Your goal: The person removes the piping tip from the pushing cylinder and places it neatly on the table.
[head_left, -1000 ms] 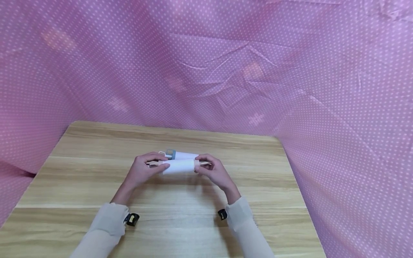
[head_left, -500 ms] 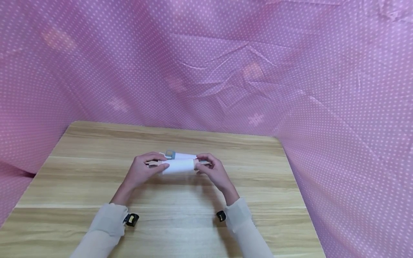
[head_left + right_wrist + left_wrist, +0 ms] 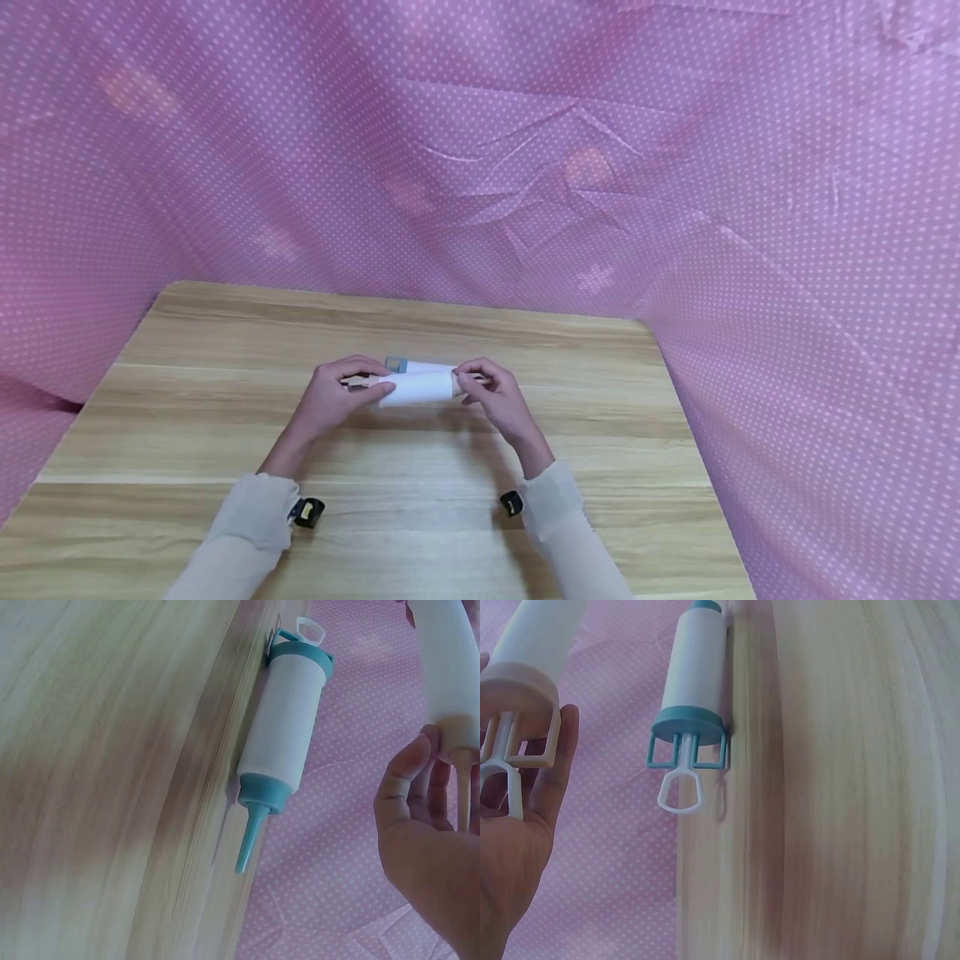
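Both hands hold a white syringe-like dispenser (image 3: pixel 416 388) with beige end caps, level above the table. My left hand (image 3: pixel 337 387) grips its plunger end; in the left wrist view the beige finger loops (image 3: pixel 536 760) and white pull ring (image 3: pixel 514 791) lie against the palm. At the other end, my right hand (image 3: pixel 495 396) pinches the beige nozzle cap (image 3: pixel 457 735), with the thin nozzle (image 3: pixel 463 799) running past the palm. Just behind lies a second dispenser (image 3: pixel 281 724) with teal caps, on the table, untouched, partly hidden in the head view.
The wooden table (image 3: pixel 405 517) spreads around the hands. Pink dotted cloth (image 3: pixel 480 167) hangs behind and at the sides. Small black wrist cameras (image 3: pixel 307 512) are strapped over the sleeves.
My right fingers have shifted slightly around the nozzle cap, and the right forearm has moved a little left. The teal dispenser appears turned slightly, its loops lower. The left hand stays nearly still.
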The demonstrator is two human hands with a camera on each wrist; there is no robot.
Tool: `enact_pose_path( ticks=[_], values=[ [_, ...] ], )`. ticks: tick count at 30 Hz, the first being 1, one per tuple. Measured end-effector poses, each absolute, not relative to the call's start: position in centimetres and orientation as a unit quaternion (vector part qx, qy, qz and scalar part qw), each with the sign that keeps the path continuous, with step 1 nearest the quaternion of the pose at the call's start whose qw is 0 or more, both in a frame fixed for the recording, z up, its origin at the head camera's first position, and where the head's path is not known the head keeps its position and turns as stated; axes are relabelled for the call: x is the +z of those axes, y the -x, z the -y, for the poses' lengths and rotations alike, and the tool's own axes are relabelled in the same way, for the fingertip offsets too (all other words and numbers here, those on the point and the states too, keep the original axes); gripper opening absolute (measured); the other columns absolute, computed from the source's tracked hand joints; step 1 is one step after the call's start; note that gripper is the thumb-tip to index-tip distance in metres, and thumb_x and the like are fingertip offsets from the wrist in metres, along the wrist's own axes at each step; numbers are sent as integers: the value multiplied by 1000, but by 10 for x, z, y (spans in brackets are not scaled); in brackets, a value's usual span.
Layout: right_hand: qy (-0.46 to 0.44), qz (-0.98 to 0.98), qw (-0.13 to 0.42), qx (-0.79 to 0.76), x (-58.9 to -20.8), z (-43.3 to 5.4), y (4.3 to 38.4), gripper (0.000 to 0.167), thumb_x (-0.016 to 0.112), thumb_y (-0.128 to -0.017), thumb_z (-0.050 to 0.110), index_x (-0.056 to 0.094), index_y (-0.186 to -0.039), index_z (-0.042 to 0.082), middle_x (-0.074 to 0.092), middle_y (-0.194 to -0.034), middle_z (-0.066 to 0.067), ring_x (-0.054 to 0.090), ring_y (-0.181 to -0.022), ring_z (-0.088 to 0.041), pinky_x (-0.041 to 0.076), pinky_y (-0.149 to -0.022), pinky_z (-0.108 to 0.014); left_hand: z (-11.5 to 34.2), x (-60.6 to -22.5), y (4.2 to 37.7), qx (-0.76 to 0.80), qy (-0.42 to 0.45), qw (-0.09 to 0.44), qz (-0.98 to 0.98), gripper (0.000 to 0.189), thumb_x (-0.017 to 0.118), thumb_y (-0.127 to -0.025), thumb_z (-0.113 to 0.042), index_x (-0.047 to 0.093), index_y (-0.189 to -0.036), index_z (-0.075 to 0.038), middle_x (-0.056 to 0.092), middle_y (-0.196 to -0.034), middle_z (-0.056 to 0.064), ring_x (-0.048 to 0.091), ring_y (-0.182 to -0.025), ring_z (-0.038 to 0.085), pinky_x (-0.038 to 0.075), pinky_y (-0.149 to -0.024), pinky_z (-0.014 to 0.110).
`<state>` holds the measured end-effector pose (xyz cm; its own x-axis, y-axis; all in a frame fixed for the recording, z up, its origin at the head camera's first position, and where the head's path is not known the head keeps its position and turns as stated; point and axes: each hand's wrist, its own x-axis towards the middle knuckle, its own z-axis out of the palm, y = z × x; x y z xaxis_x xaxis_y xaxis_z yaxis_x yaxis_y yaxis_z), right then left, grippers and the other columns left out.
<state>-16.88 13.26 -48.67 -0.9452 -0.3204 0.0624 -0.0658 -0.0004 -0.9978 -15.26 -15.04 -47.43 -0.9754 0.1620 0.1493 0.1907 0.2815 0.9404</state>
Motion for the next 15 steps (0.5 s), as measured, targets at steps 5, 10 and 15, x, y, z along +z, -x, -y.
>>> enact_pose_path(
  ticks=[5,10,15],
  values=[
    [132,-692,112,-701,-484,-133,168,31,64,-99,5,58,-125,-10,59,-126,-24,65,-97,-22,54,-91,-61,152,-482,155,-598,111,12,794,24,85,-85,-15,77,-105,-5,71,-114,10,66,-97,15,59,-76,24],
    [114,-697,137,-695,-489,-135,170,34,64,-100,12,58,-128,-8,62,-121,-19,67,-94,-22,50,-95,-65,152,-483,155,-593,107,10,798,26,85,-85,-15,77,-107,-4,71,-115,10,66,-100,20,58,-78,24],
    [117,-697,148,-692,-488,-137,170,32,65,-100,11,60,-126,-8,64,-118,-16,68,-90,-19,59,-88,-41,153,-485,157,-599,105,17,794,26,85,-83,-11,76,-106,-3,71,-115,11,65,-101,22,58,-78,23]
  ],
)
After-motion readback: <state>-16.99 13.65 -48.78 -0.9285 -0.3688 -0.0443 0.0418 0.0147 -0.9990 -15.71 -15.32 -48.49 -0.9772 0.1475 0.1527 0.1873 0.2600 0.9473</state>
